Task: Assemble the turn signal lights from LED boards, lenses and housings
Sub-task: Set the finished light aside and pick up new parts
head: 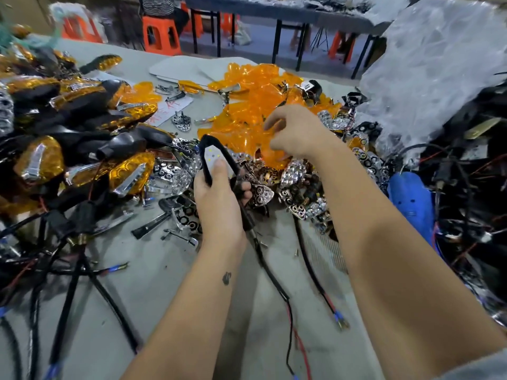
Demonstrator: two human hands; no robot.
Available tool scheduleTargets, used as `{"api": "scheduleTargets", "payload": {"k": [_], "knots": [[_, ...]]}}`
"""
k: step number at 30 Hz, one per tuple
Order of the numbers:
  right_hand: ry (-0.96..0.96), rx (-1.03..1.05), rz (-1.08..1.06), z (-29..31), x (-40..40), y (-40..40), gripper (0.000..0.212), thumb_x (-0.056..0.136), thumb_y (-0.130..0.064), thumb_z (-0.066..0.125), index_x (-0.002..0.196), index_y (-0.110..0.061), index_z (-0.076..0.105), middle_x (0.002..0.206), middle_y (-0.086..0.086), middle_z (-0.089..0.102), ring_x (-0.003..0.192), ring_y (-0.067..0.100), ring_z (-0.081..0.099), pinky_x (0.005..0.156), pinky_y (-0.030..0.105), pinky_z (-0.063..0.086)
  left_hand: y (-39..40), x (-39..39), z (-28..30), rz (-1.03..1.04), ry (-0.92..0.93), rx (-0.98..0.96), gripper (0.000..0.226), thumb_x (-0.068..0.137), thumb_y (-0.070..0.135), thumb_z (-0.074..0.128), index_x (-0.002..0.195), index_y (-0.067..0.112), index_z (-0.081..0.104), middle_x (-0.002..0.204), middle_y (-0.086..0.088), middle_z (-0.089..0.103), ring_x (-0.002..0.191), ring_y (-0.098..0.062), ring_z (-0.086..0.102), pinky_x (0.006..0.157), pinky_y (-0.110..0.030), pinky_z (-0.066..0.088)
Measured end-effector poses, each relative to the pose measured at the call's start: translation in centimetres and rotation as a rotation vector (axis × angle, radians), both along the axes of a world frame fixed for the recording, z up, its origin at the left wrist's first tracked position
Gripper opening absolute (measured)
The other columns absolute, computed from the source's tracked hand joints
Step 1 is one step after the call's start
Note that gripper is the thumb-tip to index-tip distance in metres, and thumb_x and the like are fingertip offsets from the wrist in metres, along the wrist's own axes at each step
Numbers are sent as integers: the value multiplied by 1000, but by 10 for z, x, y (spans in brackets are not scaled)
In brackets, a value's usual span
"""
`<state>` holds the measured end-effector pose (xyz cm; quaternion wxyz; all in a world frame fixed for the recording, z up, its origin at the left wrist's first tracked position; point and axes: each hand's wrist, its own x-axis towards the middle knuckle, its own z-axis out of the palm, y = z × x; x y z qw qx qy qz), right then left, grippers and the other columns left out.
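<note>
My left hand [219, 198] grips a black turn signal housing [216, 152] near the table's middle, thumb pressed on the white LED board inside it. Its black cable with red and black leads [274, 286] trails toward me. My right hand [295, 130] hovers over the heap of orange lenses [247, 105], fingers curled and blurred; whether it pinches a lens I cannot tell. Chrome reflector plates [295, 174] lie scattered just below that hand.
Finished lights with orange lenses and black bodies are piled at the left [68, 127]. Tangled black wiring and a blue part [411, 201] fill the right side, under a crumpled plastic bag [433, 64]. Orange stools [160, 37] stand beyond the grey table [164, 297].
</note>
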<state>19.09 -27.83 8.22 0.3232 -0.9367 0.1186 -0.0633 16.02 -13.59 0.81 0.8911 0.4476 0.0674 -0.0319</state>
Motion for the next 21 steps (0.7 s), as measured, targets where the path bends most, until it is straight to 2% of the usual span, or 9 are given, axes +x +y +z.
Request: {"api": "scheduleTargets", "payload": {"k": [3,5,8,10,12,15,17,19,21], "knots": [[-41,-43,-66,-8,-13,1,46,84,10,61,117,-22,61,131,7,54,72,16,60,59,34,58,-1,-1,3,-13,-16,-43,11,105,21,46,97,17,53,58,0,63,45,-10,54,43,-20,45],[-164,6,-159,-13,-24,3,50,84,10,58,120,-25,57,117,3,58,68,15,57,54,29,51,-2,-3,7,-78,14,-63,13,105,21,45,98,12,52,54,-3,61,42,-12,53,41,-19,44],[-387,164,-292,-16,-48,10,48,83,6,59,118,-27,53,95,-7,56,65,8,53,43,14,40,5,-7,10,-479,181,-302,24,104,29,45,100,8,55,54,-3,58,37,-5,50,36,-13,42],[-514,257,-351,-18,-70,18,46,82,4,61,113,-29,52,95,-5,61,66,6,56,46,11,39,12,-14,10,-819,246,-515,24,98,29,46,106,10,57,55,0,54,35,-1,48,34,-11,40],[-629,332,-413,-25,-96,28,43,82,2,62,105,-33,52,88,-9,64,65,-1,59,52,9,41,14,-25,9,-995,210,-580,25,94,27,49,109,9,59,57,0,51,35,-2,47,34,-11,40],[-682,424,-485,-43,-131,39,44,82,2,62,103,-36,53,87,-15,63,75,-6,61,69,14,48,3,-44,7,-953,162,-372,17,96,26,44,101,12,53,57,0,51,32,-1,39,29,-11,33],[-667,452,-508,-58,-147,44,42,83,2,61,110,-30,57,96,-9,66,85,3,64,84,30,54,-8,-54,4,-819,132,-150,15,103,23,40,98,11,47,55,-1,52,32,0,34,30,-10,26],[-671,460,-506,-69,-157,49,41,85,1,60,115,-28,58,104,-4,67,91,12,66,89,38,54,-17,-62,2,-720,65,0,12,105,19,39,102,9,44,56,-3,53,35,-3,35,31,-11,26],[-691,451,-501,-77,-162,52,42,86,-1,59,118,-29,58,111,-3,66,95,12,66,91,27,52,-22,-69,-1,-623,-14,77,11,105,16,41,97,10,47,56,-3,54,38,-7,37,34,-14,28]]}}
